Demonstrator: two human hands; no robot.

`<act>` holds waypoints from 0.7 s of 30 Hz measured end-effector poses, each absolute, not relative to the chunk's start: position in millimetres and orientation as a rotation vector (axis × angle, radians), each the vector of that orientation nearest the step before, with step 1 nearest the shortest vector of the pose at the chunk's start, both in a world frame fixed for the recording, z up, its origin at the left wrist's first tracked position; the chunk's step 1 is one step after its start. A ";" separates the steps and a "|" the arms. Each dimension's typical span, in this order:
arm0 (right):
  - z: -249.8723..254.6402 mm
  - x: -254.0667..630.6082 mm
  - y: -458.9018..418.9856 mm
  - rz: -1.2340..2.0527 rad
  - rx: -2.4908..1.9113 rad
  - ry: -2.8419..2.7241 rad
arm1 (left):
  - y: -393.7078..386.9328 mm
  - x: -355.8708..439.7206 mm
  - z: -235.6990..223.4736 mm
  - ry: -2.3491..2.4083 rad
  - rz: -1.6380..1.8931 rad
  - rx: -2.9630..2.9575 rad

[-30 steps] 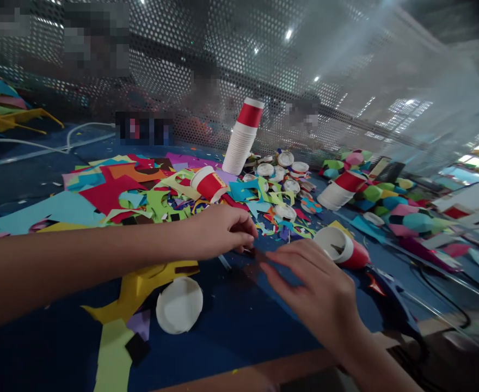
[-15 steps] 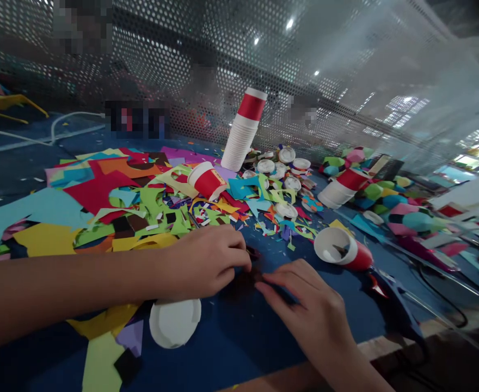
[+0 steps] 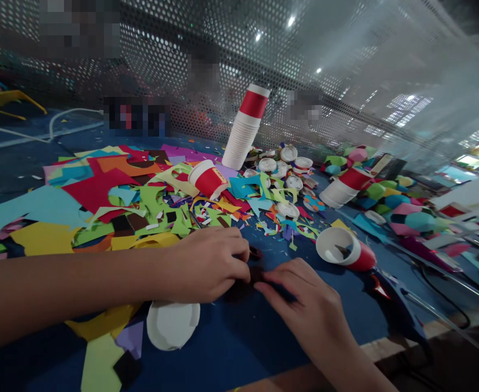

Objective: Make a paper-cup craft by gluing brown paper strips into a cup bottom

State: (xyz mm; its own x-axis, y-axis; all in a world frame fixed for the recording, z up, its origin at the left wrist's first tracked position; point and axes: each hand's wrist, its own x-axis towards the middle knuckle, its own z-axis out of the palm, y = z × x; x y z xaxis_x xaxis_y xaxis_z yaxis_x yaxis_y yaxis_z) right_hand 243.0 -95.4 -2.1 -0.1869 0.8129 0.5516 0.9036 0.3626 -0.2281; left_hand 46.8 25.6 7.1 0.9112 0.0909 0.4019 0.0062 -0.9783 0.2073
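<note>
My left hand (image 3: 219, 264) reaches in from the left, its fingers curled and pinched at a small dark brown piece (image 3: 257, 274), which looks like paper. From the lower right, my right hand (image 3: 308, 299) pinches the same piece between thumb and index finger. Most of it is hidden by the fingertips and blends into the dark table. Just behind the left fingertips lies a dark reddish loop (image 3: 256, 252), too unclear to name. A white paper disc (image 3: 173, 326), like a cup bottom, lies on the blue table (image 3: 239, 348) below my left wrist.
Coloured paper scraps (image 3: 149, 201) cover the table ahead. Behind them stand a tall stack of paper cups (image 3: 241, 128) and a tipped red cup (image 3: 209, 179). At right lie an open cup (image 3: 345, 249) and a dark blue glue gun (image 3: 398, 305). A perforated screen (image 3: 161, 71) rises behind.
Both hands stay almost in place around the dark brown piece. My left fingers have shifted slightly downward, and the view has moved a little.
</note>
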 end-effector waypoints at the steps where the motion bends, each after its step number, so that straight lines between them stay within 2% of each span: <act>1: -2.2 243.0 -95.4 -0.200 -1.484 -2.031 | 25.6 46.9 7.3 0.072 0.610 2.874; 11: 2.5 241.1 -99.8 -0.321 -1.521 -2.012 | 24.3 47.3 7.5 0.078 0.548 2.873; 21: 1.2 237.8 -98.4 -0.277 -1.498 -2.067 | 24.8 48.2 8.2 0.074 0.553 2.871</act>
State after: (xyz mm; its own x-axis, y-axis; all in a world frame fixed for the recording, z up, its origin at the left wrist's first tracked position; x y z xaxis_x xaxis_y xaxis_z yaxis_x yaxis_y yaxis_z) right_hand 237.8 -98.4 1.2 -0.2135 0.8056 0.5527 0.9227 0.3521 -0.1569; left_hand 48.2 24.8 8.2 0.9280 0.0897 0.3616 0.0082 -0.9752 0.2211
